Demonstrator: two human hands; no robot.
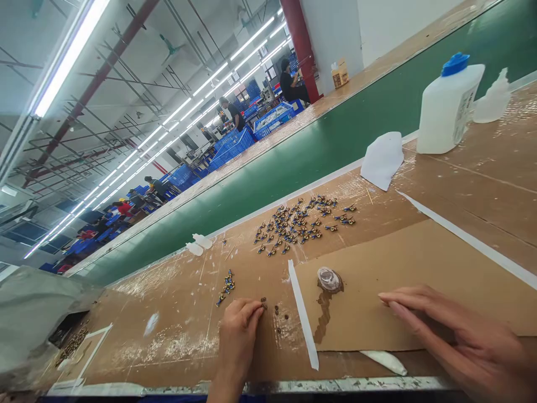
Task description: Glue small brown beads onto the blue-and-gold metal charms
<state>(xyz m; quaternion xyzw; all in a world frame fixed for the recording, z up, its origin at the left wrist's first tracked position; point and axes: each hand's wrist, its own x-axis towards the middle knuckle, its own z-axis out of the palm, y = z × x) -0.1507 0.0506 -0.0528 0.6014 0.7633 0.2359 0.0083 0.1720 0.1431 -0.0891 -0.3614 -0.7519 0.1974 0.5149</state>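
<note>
With the left hand (239, 330), pinching thumb and forefinger together right at the small brown discs (276, 310) on the brown surface (180, 305), too hidden to tell whether gripping one. With the right hand (472, 330), holding thumb and forefinger nearly together over the cardboard (423, 252), right of a whitish blob (329, 279), unclear whether gripping anything. Farther back, in a loose spread: small blue-and-gold pieces (296, 222).

1. A green conveyor belt (251, 182) slants across the room.
2. A brown-covered worktop (168, 313) lines the belt's near side.
3. Beyond the belt stand a red column (298, 39), a pale wall (338, 33) and blue plastic crates (230, 148).
4. Above the belt's level, lit fluorescent tubes (71, 59) and a red ceiling beam (104, 70).
</note>
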